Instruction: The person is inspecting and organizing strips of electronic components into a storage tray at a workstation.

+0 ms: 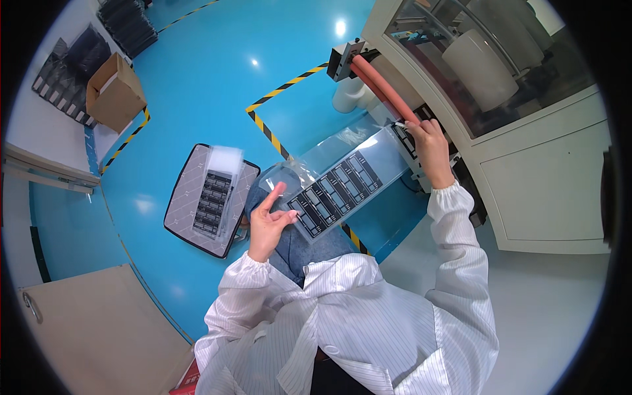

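Note:
A clear plastic film strip (pixel 365 174) with a row of black printed panels stretches from the machine toward my lap. My left hand (pixel 264 230) is at its near left end, thumb on the corner and index finger stretched out away from it; its other fingers are partly hidden. My right hand (pixel 432 148) pinches the film's far end, just below the red roller (pixel 387 89). On a padded stool seat (pixel 181 204) to my left lies a stack of similar printed film pieces (pixel 214 201).
A white machine cabinet (pixel 543 174) with a window and rollers stands at the right. Yellow-black tape (pixel 268 133) marks the blue floor. An open cardboard box (pixel 117 95) is at the far left, and a door (pixel 108 322) is at the near left.

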The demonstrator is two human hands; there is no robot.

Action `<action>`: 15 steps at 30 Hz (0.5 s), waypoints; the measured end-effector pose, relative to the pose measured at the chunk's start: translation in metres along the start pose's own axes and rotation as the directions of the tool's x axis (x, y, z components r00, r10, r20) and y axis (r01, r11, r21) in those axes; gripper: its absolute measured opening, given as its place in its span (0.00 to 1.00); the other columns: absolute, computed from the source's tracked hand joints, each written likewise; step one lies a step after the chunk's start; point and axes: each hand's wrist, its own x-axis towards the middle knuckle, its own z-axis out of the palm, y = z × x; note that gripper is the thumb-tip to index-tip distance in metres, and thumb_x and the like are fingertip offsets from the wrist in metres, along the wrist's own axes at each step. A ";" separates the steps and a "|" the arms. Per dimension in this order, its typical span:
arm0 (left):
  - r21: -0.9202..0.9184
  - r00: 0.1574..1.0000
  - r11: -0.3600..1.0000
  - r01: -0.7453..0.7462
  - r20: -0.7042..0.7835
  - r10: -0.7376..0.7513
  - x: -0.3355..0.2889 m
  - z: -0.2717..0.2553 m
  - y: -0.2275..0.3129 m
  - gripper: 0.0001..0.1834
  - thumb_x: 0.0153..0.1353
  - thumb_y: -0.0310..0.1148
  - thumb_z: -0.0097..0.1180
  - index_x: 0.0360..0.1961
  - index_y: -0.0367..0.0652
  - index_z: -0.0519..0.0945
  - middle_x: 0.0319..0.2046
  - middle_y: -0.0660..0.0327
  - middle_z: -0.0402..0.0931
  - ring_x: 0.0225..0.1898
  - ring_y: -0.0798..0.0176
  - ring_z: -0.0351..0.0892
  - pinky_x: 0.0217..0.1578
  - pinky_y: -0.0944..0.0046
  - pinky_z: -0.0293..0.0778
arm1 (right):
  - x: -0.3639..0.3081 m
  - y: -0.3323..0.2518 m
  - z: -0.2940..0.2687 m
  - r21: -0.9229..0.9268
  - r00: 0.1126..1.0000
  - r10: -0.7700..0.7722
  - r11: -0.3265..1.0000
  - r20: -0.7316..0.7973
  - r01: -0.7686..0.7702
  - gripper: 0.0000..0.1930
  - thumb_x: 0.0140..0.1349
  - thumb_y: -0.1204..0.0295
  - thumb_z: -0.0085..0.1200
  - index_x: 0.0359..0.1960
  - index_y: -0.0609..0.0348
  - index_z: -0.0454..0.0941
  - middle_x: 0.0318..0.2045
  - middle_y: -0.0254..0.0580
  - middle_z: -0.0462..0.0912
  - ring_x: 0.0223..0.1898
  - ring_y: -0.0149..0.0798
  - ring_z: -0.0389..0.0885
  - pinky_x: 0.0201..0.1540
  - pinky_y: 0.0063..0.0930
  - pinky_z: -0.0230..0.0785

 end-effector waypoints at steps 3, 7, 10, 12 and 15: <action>-0.046 0.999 0.999 0.022 -0.022 -0.023 -0.005 -0.005 0.006 0.38 0.56 0.15 0.55 0.67 0.34 0.55 0.62 0.47 0.64 0.39 0.65 0.82 0.36 0.72 0.78 | -0.010 -0.011 -0.007 0.068 0.994 0.108 0.992 0.010 -0.108 0.09 0.54 0.79 0.57 0.38 0.61 0.82 0.26 0.44 0.78 0.29 0.41 0.76 0.32 0.31 0.71; -0.082 0.986 0.983 0.165 -0.027 -0.167 -0.010 -0.018 0.007 0.37 0.56 0.17 0.57 0.66 0.32 0.56 0.47 0.50 0.76 0.37 0.66 0.82 0.38 0.71 0.79 | -0.021 -0.033 -0.009 0.412 0.907 0.391 0.809 0.157 -0.420 0.09 0.61 0.74 0.55 0.41 0.65 0.80 0.26 0.50 0.81 0.24 0.41 0.79 0.30 0.28 0.71; -0.089 0.981 0.978 0.191 -0.026 -0.194 -0.014 -0.021 0.010 0.33 0.56 0.17 0.57 0.64 0.31 0.61 0.39 0.55 0.80 0.35 0.69 0.81 0.38 0.71 0.79 | -0.025 -0.042 -0.004 0.516 0.838 0.465 0.662 0.287 -0.544 0.10 0.62 0.73 0.53 0.42 0.67 0.79 0.27 0.57 0.81 0.23 0.44 0.82 0.30 0.28 0.72; -0.097 0.981 0.977 0.191 -0.025 -0.194 -0.015 -0.023 0.013 0.31 0.56 0.18 0.57 0.62 0.31 0.64 0.36 0.58 0.80 0.34 0.70 0.80 0.38 0.71 0.79 | -0.028 -0.044 0.003 0.546 0.839 0.459 0.640 0.292 -0.540 0.11 0.64 0.75 0.52 0.45 0.68 0.79 0.20 0.37 0.77 0.22 0.25 0.73 0.25 0.20 0.65; -0.084 0.979 0.977 0.198 -0.040 -0.202 -0.021 -0.029 0.014 0.25 0.57 0.17 0.56 0.58 0.32 0.70 0.36 0.59 0.80 0.33 0.70 0.80 0.38 0.72 0.79 | -0.026 -0.053 0.005 0.537 0.823 0.480 0.628 0.302 -0.563 0.10 0.62 0.73 0.53 0.42 0.66 0.79 0.27 0.57 0.81 0.26 0.47 0.82 0.31 0.30 0.72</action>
